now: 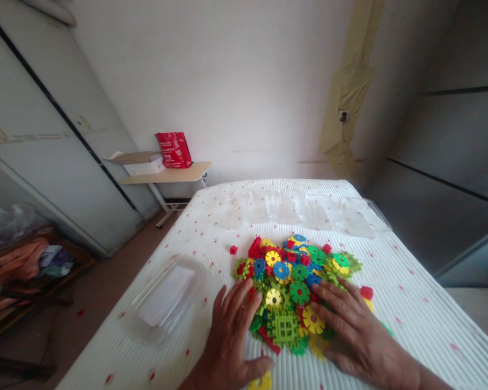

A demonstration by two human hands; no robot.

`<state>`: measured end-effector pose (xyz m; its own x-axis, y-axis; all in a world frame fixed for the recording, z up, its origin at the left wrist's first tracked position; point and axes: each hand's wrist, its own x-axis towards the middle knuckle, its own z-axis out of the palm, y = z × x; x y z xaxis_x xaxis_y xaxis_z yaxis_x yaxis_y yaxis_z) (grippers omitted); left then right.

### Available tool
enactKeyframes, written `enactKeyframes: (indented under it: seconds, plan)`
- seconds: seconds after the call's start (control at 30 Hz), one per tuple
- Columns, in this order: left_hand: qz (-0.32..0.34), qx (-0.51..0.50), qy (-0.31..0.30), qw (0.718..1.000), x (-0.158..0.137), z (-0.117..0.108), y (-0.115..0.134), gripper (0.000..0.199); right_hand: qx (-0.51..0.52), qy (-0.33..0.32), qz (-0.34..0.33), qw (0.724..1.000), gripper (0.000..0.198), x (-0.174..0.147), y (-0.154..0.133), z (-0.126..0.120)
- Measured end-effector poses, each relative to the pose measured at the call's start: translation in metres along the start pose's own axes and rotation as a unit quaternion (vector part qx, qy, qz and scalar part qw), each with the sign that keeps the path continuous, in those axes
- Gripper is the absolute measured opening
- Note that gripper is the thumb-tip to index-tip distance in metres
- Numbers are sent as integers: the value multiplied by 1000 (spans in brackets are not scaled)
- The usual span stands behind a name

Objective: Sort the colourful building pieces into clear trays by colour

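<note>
A heap of colourful plastic building pieces (300,292) lies on a white ribbed cover. In it are notched discs in yellow, green and blue, a lime square lattice piece (285,326) near the front, and small red blocks. My left hand (233,336) rests at the heap's left edge, fingers stretched and apart, the thumb beside a yellow piece (261,382) at the bottom. On the right side, my right hand (355,330) lies spread over the pile's edge, fingertips touching pieces. I see nothing gripped in either hand.
Clear plastic trays (284,208) stand in a row toward the far edge. A clear container (168,298) with white paper lies left. Loose red blocks (233,250) sit around the heap. Beyond, a small table (195,172) holds a red bag (174,150); cabinets flank both sides.
</note>
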<state>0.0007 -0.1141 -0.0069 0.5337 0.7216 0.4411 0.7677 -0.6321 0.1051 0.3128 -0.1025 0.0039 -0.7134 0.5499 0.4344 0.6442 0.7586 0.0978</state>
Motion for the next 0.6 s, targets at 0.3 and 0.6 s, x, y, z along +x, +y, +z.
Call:
enactKeyframes:
  seconds: [0.3, 0.6]
  plan:
    - [-22, -34, 68, 997, -2, 14, -7, 75, -25, 83, -7, 996, 65, 4, 1, -3]
    - [-255, -188, 152, 936, 32, 28, -31, 47, 62, 117, 373, 918, 44, -30, 84, 18]
